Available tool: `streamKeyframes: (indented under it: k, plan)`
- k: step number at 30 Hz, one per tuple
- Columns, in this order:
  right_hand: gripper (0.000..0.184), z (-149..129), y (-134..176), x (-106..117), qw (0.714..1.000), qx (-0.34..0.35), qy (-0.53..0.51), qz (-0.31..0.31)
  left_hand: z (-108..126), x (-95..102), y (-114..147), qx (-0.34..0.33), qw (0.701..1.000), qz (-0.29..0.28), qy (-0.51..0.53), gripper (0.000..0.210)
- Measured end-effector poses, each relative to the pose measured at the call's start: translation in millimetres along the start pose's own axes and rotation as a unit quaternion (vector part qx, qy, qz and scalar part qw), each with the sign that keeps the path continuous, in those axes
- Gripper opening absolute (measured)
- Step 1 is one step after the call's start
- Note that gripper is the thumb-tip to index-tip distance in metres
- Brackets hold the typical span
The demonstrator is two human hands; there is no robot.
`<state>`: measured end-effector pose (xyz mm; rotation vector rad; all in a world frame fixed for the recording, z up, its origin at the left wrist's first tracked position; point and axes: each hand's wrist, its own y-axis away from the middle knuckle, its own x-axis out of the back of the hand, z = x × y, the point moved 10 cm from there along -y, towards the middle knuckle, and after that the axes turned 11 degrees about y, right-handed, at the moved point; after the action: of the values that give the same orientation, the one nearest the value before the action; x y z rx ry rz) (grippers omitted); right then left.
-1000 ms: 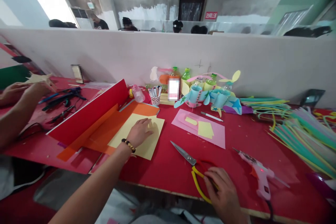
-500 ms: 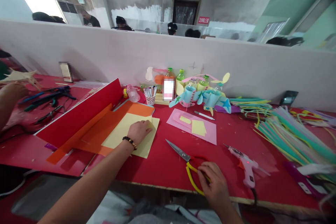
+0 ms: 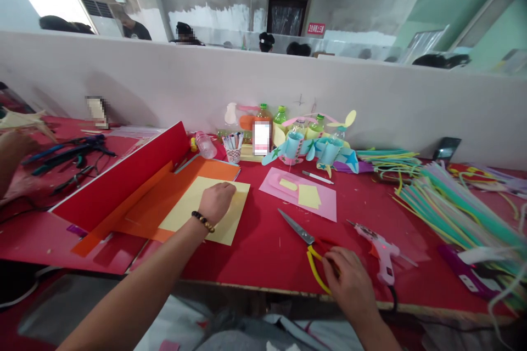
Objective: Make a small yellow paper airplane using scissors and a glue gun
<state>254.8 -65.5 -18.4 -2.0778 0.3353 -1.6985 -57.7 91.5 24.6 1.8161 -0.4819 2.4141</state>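
Note:
My left hand (image 3: 217,203), wearing a dark beaded bracelet, is over a pale yellow sheet of paper (image 3: 234,225). Its fingers are curled closed, and whether they pinch the sheet is hidden. The yellow sheet lies on orange sheets (image 3: 148,214). To the right, my right hand (image 3: 349,274) grips the handles of a pair of scissors (image 3: 297,225) with red and yellow grips. The scissors' blades look closed and point away to the left. Beyond them lies a pink sheet (image 3: 328,209) with small yellow paper pieces (image 3: 309,196) on it.
A pink glue gun (image 3: 385,255) lies right of my right hand, its cord over the table edge. Bundled coloured strips (image 3: 444,203) spread farther right. Paper-decorated bottles (image 3: 295,145), a pen cup (image 3: 233,154) and a phone (image 3: 261,138) stand at the back. Another person's hand (image 3: 14,151) is far left.
My right hand has slid the scissors a little to the right and away from me. My left hand's fingers have curled tighter and lifted slightly over the yellow sheet.

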Motion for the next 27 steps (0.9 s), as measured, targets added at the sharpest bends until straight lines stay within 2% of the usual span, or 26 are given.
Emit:
streamKeyframes:
  k: [1, 2, 3, 4, 5, 7, 11, 13, 15, 19, 21, 24, 27]
  plan:
    - [0.015, 5, 0, 4, 1.0, -0.003, 0.009, 0.005, 12, 5.5, 11, -0.036, 0.999, 0.016, 0.021, 0.026]
    - [0.017, 7, 0, 9, 1.0, -0.003, 0.016, 0.012, 34, 17.4, 27, -0.112, 0.988, 0.067, 0.076, 0.025]
    - [0.02, 6, 0, 15, 1.0, 0.0, 0.018, 0.022, 52, 25.7, 45, -0.176, 0.971, 0.105, 0.125, 0.025]
    - [0.022, 2, 0, 22, 0.999, 0.005, 0.014, 0.032, 71, 26.4, 64, -0.232, 0.953, 0.112, 0.161, 0.024]
    - [0.023, -5, 0, 28, 0.999, 0.012, 0.003, 0.037, 86, 23.1, 80, -0.266, 0.94, 0.106, 0.187, 0.022]
    - [0.024, -29, 0, 36, 0.997, 0.044, -0.042, 0.035, 109, 6.1, 106, -0.292, 0.931, 0.063, 0.208, 0.02]
    - [0.029, -87, 5, 18, 0.985, 0.124, -0.104, -0.067, 127, -31.4, 131, -0.266, 0.937, -0.045, 0.224, 0.019]
    - [0.029, -104, 9, 7, 0.979, 0.141, -0.115, -0.092, 126, -37.7, 136, -0.251, 0.937, -0.06, 0.234, 0.02]
    - [0.03, -112, 11, -1, 0.977, 0.149, -0.115, -0.099, 125, -37.1, 138, -0.246, 0.938, -0.052, 0.239, 0.02]
    - [0.032, -114, 12, -10, 0.978, 0.154, -0.105, -0.096, 123, -29.3, 138, -0.242, 0.938, -0.025, 0.248, 0.019]
    - [0.037, -109, 12, -11, 0.98, 0.146, -0.107, -0.083, 114, -19.9, 136, -0.23, 0.939, 0.0, 0.256, 0.019]
    - [0.042, -103, 14, -12, 0.983, 0.138, -0.105, -0.058, 80, 8.2, 129, -0.181, 0.947, 0.082, 0.251, 0.021]
    - [0.04, -104, 19, -15, 0.983, 0.159, -0.084, -0.046, 21, 46.8, 121, -0.099, 0.957, 0.194, 0.19, 0.019]
